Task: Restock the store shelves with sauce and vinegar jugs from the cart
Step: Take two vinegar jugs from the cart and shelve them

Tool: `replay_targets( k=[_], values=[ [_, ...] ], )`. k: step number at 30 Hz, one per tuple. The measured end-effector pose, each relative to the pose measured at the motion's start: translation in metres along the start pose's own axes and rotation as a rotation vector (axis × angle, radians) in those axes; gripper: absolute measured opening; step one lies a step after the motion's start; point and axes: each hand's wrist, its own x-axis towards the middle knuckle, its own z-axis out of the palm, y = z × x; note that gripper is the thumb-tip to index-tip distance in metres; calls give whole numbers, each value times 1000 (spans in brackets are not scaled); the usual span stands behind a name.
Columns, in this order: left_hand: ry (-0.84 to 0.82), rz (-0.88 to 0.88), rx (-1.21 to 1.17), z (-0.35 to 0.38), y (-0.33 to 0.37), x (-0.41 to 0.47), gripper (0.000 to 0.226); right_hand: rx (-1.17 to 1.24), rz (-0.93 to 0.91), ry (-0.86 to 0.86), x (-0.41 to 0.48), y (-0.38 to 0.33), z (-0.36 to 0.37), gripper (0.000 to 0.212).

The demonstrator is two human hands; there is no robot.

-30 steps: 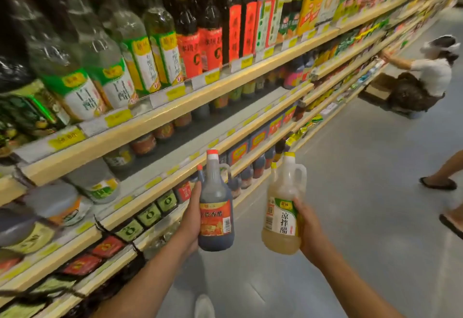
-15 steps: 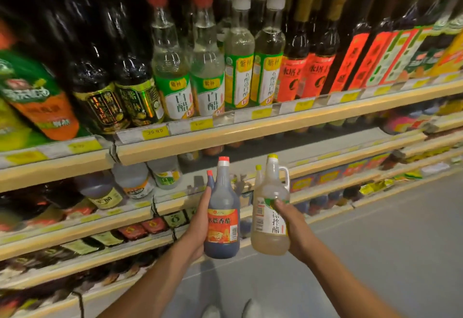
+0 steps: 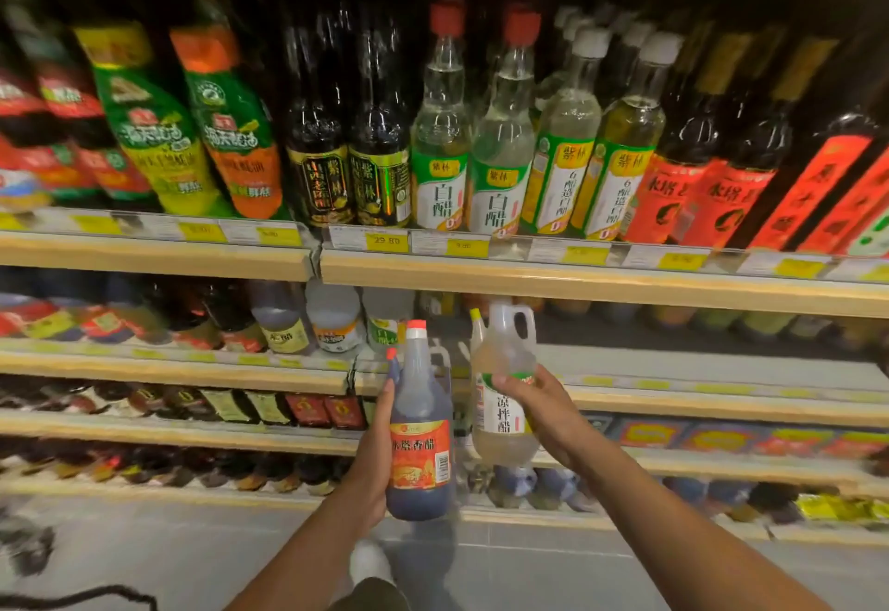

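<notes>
Jugs fill both hands, left hand (image 3: 373, 442) gripping dark jug (image 3: 419, 437), right hand (image 3: 539, 411) gripping pale jug (image 3: 502, 399); next, probably setting them onto shelf (image 3: 673, 370).

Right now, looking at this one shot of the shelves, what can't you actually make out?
Head view only.
The cart: outside the frame.
The pale jug: label top covered by the right grip.
The small red cap behind the dark jug: its bottle is hidden by that jug.
The bottom-shelf bottles: motion-blurred.
Most price tags: too blurred to read.
</notes>
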Motion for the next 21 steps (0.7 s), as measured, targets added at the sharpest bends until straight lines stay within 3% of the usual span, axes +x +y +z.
replay_targets(
  k=[3,8,11,15,21],
  values=[
    [85,24,45,-16,3,-1,76,-117,-32,-40,24,-9,6,52],
    [162,54,6,-38,9,-6,79,-203,-92,15,61,-28,23,62],
    [181,69,-49,-49,15,-11,72,-279,-60,58,83,-38,33,44],
    [127,89,-130,-61,24,-10,61,-348,17,118,111,-39,39,61],
    [148,100,-154,-70,31,2,64,-508,62,74,133,-28,45,59]
  ],
)
